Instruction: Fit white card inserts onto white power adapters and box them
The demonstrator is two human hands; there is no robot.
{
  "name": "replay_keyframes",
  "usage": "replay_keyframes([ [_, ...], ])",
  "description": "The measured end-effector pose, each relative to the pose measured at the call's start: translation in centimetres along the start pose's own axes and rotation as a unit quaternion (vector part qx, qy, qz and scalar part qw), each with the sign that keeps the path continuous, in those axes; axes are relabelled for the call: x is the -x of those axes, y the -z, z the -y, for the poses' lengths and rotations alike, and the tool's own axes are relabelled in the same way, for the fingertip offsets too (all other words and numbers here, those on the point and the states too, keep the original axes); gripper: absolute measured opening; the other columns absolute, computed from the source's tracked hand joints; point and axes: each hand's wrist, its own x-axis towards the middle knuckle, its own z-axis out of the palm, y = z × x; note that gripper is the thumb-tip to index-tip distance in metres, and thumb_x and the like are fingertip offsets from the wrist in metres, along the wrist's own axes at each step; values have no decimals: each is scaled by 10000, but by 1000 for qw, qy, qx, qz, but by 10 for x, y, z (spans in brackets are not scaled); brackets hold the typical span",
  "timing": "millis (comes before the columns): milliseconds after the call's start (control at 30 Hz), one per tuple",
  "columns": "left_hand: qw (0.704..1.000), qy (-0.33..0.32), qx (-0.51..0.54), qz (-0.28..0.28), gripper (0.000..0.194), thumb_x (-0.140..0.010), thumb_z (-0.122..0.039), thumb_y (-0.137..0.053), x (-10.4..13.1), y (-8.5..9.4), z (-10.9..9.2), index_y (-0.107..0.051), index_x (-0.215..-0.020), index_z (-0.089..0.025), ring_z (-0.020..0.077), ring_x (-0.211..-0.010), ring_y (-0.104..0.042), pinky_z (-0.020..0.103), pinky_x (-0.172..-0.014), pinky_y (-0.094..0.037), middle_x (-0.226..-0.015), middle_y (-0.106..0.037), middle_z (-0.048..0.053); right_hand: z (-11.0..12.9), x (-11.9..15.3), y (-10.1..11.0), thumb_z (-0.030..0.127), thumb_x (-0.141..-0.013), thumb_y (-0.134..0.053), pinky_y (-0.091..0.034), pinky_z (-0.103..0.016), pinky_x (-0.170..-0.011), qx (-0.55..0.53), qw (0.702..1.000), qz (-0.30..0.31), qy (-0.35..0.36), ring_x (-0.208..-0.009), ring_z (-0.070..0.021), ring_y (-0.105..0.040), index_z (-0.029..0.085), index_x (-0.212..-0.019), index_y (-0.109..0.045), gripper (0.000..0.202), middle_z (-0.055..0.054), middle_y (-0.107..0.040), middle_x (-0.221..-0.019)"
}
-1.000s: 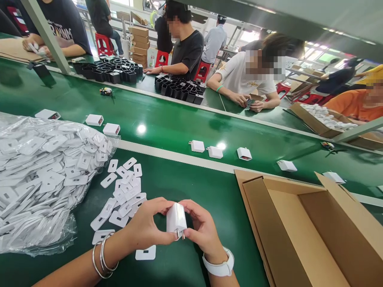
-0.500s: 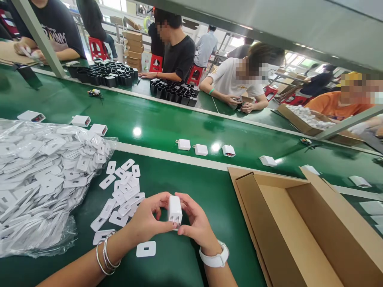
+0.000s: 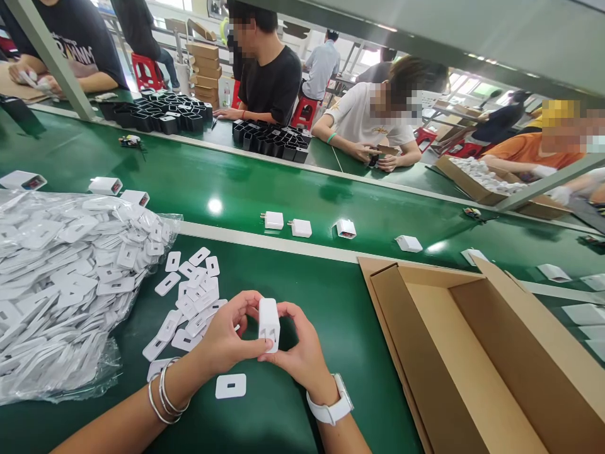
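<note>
A white plug charger (image 3: 268, 318) is held upright between both hands, above the green bench. My left hand (image 3: 225, 337) pinches it from the left, its thumb at the lower end. From the right, my right hand (image 3: 305, 350) has its fingers and thumb curved round the same charger. Two recesses show on the charger's near end, with no prongs standing out. One flat white cover plate (image 3: 230, 394) with a small rectangular slot lies just below my hands. Several more cover plates (image 3: 201, 293) are scattered left of them.
A clear plastic bag (image 3: 101, 378) heaped with cover plates lies at the left. An open cardboard box (image 3: 416, 353) stands at the right. White chargers (image 3: 301, 228) and small circuit parts (image 3: 130, 141) lie along the green conveyor belt (image 3: 189, 183). Co-workers (image 3: 269, 82) sit across it.
The charger's prongs stood out before; now recesses show there instead. My hands have shifted slightly up and left with it. Chargers on the belt have moved left.
</note>
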Motion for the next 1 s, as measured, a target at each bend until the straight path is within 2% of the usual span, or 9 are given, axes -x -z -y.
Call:
replay_keyframes([
  [200,999,19,-33,-16,469,-578,-241,-711,-1,-2,6,-532,-1009,-192,110,-633,-449,243,-527,-299,-875,-596,7,-1,0,-3,507,-537,-857,-509,-351,-828,-100,989,67,-91,-921,-221,-628,225,-1130,-537,730,-45,-659,-1012],
  [300,999,24,-29,-29,495,-590,-278,-715,-3,-1,8,-509,-1031,-191,126,-666,-484,246,-540,-323,-885,-592,16,-5,-1,4,519,-513,-863,-523,-355,-815,-131,983,72,-103,-865,-208,-641,217,-1132,-547,757,-45,-680,-966],
  [400,999,29,-20,-40,525,-600,-307,-718,-3,-1,7,-483,-1056,-196,158,-747,-535,250,-563,-354,-919,-591,32,-8,-3,17,514,-573,-835,-535,-329,-729,-108,990,41,-80,-739,-177,-628,208,-1001,-635,563,-25,-683,-836],
  [533,998,39,-12,-38,493,-602,-290,-708,-2,-4,4,-487,-1033,-202,185,-828,-560,250,-572,-364,-943,-600,40,-4,-5,31,353,-737,-746,-504,-314,-685,-54,996,-13,-66,-684,-160,-594,213,-710,-671,161,-13,-646,-726],
  [700,999,41,4,-20,476,-618,-280,-703,0,-10,7,-496,-1040,-202,202,-862,-583,252,-578,-382,-944,-616,44,6,4,35,317,-679,-789,-506,-301,-646,-20,995,-47,-87,-649,-155,-592,199,-515,-570,298,-13,-626,-696],
  [767,999,38,16,-3,474,-618,-283,-701,3,-13,9,-503,-1041,-198,205,-858,-590,259,-593,-400,-936,-624,46,9,13,33,402,-629,-824,-536,-330,-716,-54,990,-38,-123,-741,-189,-638,201,-663,-650,268,-43,-681,-799],
  [867,999,26,31,36,498,-597,-270,-711,9,-18,10,-508,-1044,-196,211,-870,-591,255,-582,-399,-950,-634,55,17,28,28,493,-576,-842,-525,-414,-890,-171,971,5,-169,-974,-257,-661,221,-1112,-658,629,-103,-706,-1076],
  [933,997,16,38,65,525,-587,-269,-726,14,-20,10,-509,-1059,-195,206,-862,-583,246,-559,-377,-972,-636,59,24,36,26,484,-584,-844,-502,-433,-936,-224,958,18,-180,-1021,-268,-652,233,-1171,-646,668,-101,-701,-1115],
  [1000,995,7,39,93,544,-582,-282,-746,16,-22,9,-525,-1070,-189,200,-845,-574,243,-549,-358,-991,-644,62,31,41,24,455,-589,-849,-503,-417,-925,-225,957,13,-183,-998,-263,-651,239,-1101,-697,575,-84,-710,-1066],
])
